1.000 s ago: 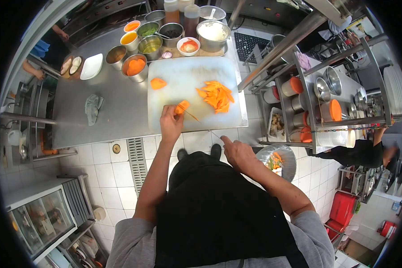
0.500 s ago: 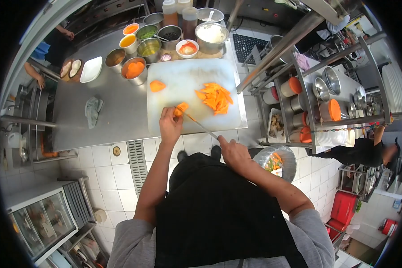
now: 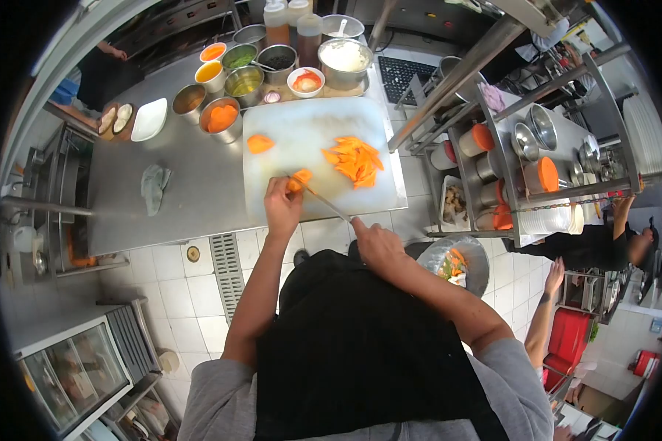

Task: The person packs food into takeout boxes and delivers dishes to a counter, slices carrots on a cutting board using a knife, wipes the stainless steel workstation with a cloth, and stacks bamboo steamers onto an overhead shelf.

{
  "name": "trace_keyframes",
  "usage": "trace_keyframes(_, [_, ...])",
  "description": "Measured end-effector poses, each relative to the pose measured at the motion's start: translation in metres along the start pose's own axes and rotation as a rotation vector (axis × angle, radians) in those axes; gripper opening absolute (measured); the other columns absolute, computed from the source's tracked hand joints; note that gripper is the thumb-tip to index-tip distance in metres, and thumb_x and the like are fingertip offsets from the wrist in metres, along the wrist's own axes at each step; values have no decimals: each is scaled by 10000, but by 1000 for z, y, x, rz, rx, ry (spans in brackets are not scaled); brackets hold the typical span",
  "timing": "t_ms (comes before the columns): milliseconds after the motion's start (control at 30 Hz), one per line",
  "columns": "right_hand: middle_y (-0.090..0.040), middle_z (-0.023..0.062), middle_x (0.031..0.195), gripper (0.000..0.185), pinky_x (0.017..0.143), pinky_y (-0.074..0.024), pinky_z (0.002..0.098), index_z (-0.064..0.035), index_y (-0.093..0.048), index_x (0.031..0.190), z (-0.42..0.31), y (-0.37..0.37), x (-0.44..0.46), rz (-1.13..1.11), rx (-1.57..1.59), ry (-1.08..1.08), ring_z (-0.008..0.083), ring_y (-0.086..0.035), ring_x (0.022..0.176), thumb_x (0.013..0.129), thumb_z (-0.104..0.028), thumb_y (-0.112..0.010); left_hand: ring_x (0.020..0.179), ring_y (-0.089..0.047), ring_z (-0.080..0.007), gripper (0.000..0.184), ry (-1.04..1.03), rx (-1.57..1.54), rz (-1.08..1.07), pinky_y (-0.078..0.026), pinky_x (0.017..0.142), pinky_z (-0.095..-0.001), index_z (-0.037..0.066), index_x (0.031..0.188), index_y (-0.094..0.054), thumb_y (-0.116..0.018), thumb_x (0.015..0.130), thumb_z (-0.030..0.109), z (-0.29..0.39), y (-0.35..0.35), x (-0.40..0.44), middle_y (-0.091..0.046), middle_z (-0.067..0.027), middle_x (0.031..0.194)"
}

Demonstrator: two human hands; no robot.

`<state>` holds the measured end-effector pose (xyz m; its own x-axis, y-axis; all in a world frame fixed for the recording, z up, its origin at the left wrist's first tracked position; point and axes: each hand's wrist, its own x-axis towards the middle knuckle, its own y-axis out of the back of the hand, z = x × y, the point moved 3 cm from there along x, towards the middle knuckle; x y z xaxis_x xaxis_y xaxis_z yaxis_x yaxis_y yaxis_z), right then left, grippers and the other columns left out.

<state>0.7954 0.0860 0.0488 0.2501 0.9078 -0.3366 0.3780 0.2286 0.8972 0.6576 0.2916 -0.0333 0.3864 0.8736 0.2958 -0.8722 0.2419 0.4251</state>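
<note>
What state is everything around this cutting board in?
Left hand: gripping carrot piece
Right hand: gripping knife
Knife: blade at carrot piece
Slices: cut, heaped
Cutting board: lying flat
Cloth: crumpled
Bin: open, scraps inside
Bottles: upright
Pots: uncovered

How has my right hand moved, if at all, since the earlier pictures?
Yes: your right hand has shifted slightly left, judged against the near right corner of the cutting board.

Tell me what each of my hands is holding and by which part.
Your right hand grips the knife at its handle end; your left hand holds a carrot piece by its near end.
</note>
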Motion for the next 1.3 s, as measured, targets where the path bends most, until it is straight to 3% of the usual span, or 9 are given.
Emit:
trace_keyframes(167, [-713,272,877,251,713,-565,580,-36,-506,1245,-5,18,-4,-86,67,-7,478,-707,805,1036,-176,-509,706,-617,-224,305,-10,33,-19,-526,640,-346,-26,1062,-703,-809,776,-23,-5,1,0,-607,-117,908])
trace_keyframes(267, [-702,275,816,285,729,-540,612,-23,-499,1248,3,44,-19,-6,210,18,512,-685,799,1053,-229,-526,735,-638,-243,320,20,13,-53,-532,664,-354,-24,1093,-699,-783,784,-47,1,7,0,-613,-134,936])
trace_keyframes(500, [-687,288,780,325,727,-535,615,-8,-509,1269,22,20,-14,-33,222,74,518,-673,773,1038,-233,-551,724,-632,-230,325,12,-25,-86,-528,666,-350,-27,1117,-700,-786,805,-49,1,9,4,-613,-123,958])
trace_keyframes(600, [-635,286,704,218,675,-476,628,-6,-505,1149,19,14,-13,45,254,89,532,-630,729,1028,-174,-576,701,-620,-176,336,-4,-28,-66,-525,623,-308,-28,1121,-714,-804,798,-38,-7,8,3,-606,-97,939])
trace_keyframes(700, [-684,292,772,358,704,-536,617,28,-500,1282,21,10,-11,-3,250,103,520,-669,746,1039,-231,-549,708,-628,-169,338,6,-23,-79,-532,626,-300,-38,1129,-711,-802,803,-40,-8,7,4,-614,-95,954])
trace_keyframes(800, [-682,294,768,343,699,-536,616,33,-502,1260,18,10,-13,-18,246,84,523,-666,737,1041,-227,-546,703,-627,-228,316,45,-44,-67,-523,646,-349,-27,1106,-705,-791,802,-44,-7,7,3,-604,-113,920])
trace_keyframes(900, [-678,298,763,314,696,-533,619,23,-506,1237,17,12,-20,-13,276,92,526,-665,740,1041,-221,-542,724,-638,-163,350,59,-21,-81,-544,640,-293,-50,1142,-705,-794,804,-47,-11,7,3,-628,-103,979])
trace_keyframes(1300, [-669,309,759,279,713,-525,632,8,-506,1208,21,12,-22,-2,273,79,539,-659,754,1029,-202,-540,698,-618,-161,333,63,-48,-60,-541,625,-297,-43,1118,-712,-796,796,-58,-8,5,3,-609,-91,953])
